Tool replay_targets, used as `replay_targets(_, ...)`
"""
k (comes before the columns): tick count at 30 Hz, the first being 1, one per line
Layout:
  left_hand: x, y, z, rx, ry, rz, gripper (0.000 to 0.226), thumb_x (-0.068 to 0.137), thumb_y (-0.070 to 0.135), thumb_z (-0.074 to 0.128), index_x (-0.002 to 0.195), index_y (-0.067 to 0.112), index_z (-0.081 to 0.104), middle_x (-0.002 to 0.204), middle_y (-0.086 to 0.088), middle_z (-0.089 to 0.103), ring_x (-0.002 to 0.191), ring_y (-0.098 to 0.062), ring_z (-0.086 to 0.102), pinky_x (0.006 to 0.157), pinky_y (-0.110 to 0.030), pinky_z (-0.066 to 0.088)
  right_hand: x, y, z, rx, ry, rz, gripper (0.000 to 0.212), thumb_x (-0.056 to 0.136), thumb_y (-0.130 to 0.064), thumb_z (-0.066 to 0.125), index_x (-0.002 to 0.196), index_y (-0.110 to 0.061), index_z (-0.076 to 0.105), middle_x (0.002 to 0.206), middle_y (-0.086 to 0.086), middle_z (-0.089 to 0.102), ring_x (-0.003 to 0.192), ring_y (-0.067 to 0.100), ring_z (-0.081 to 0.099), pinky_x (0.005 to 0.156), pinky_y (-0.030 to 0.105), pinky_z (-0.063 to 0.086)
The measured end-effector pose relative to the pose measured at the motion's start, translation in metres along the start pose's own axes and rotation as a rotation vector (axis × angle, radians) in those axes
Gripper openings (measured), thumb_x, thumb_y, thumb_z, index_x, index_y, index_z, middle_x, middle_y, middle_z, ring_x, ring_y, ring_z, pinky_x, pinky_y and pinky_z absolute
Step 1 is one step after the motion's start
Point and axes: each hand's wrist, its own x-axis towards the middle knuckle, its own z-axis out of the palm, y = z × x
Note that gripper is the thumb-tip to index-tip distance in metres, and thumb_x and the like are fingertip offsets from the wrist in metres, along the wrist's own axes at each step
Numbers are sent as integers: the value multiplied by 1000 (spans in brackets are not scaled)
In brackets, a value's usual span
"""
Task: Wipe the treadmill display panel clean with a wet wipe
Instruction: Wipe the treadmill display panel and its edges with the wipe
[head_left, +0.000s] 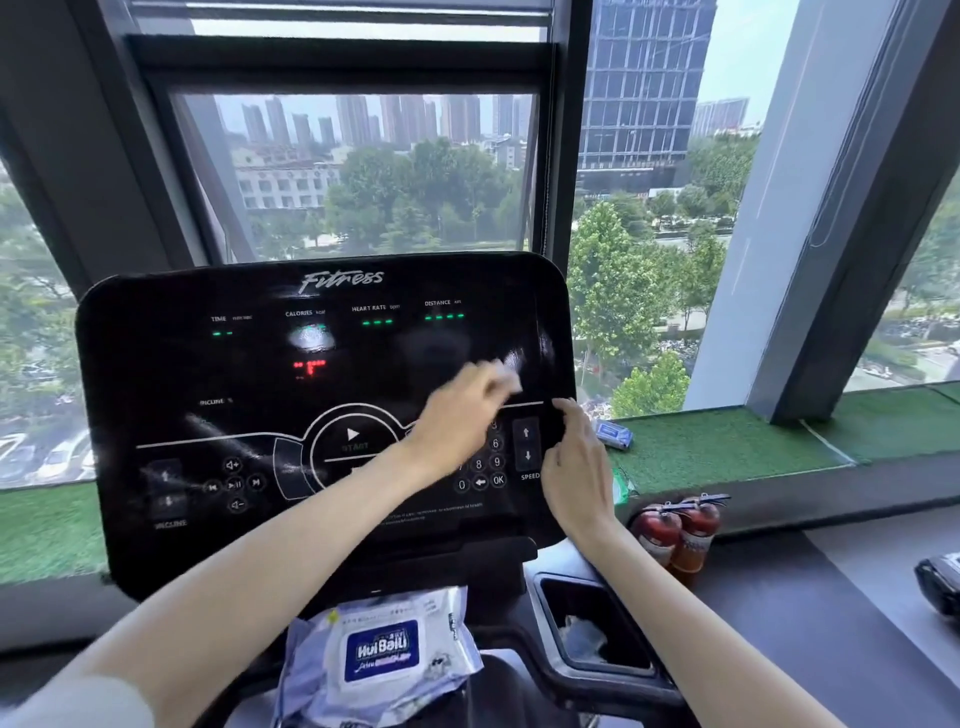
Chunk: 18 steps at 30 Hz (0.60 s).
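Left hand (462, 410) holds the wet wipe (508, 376) on the display panel (156, 364), upper right; right hand (576, 467) grips the panel's edge (apparently bracing). Recommend flat, overlapping strokes, light pressure over the keypad (497, 461).

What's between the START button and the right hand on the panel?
Head view, on the display panel: the left hand, holding the wipe, then the number keypad and SPEED arrows.
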Motion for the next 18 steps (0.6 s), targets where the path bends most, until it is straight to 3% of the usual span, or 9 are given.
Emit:
replay_targets(2,-18,-1,6,139,-221,441,55,66,-14,59,114,11,56,108,-3,55,86,-20,51,63,-34,51,-1,3,3,-2,1,-12,57,81,9,43,134,-12,38,140,11,43,101,31,58,87,46,48)
replay_targets(3,-17,-9,3,151,-198,439,56,65,-16,59,114,11,58,106,-4,56,86,-21,53,65,-34,52,-1,4,3,-2,-4,-12,57,81,9,43,134,-12,37,142,11,41,102,31,58,86,46,48)
replay_targets(7,4,-30,-18,-41,402,-393,43,83,-10,56,120,11,60,105,-10,57,97,-26,57,66,-35,54,-5,4,3,-20,-23,-6,58,81,8,43,134,-15,35,147,12,32,105,33,55,89,47,46)
replay_targets(8,4,-25,-20,-78,443,-502,39,87,-6,53,122,12,59,105,-10,56,98,-26,56,69,-34,53,-6,1,4,-45,-16,-8,59,81,8,43,135,-14,35,148,13,30,112,32,52,95,46,43)
replay_targets(10,-5,-9,-13,-62,201,-328,40,86,-3,52,122,13,55,112,-8,55,99,-23,54,75,-37,53,-7,-6,8,-92,11,-1,59,81,8,44,136,-12,36,151,15,24,128,30,40,108,44,31)
replay_targets(12,-25,1,-2,108,-52,199,54,70,-10,61,120,11,55,111,-5,54,93,-20,54,64,-31,53,-8,-16,14,-108,23,-14,59,80,9,44,136,-10,37,153,17,19,136,29,29,113,42,23)
replay_targets(13,-34,-4,-1,167,-113,328,61,63,-11,64,119,10,56,108,-5,55,90,-19,54,58,-27,50,-9,-21,18,-114,15,-36,60,79,9,45,136,-9,37,153,17,17,138,29,26,115,42,19)
replay_targets(15,-40,-24,-8,148,-38,266,64,60,-15,66,118,10,57,107,-5,55,88,-20,55,56,-27,52,-9,-27,27,-122,-13,-102,63,77,10,46,137,-7,37,154,17,16,141,27,20,117,41,14)
replay_targets(18,-49,-63,-37,127,230,-58,51,73,-12,66,119,11,62,103,-8,57,91,-22,61,62,-30,57,-12,-36,41,-169,-75,-229,72,75,10,47,143,-5,30,156,17,10,145,25,7,118,41,7)
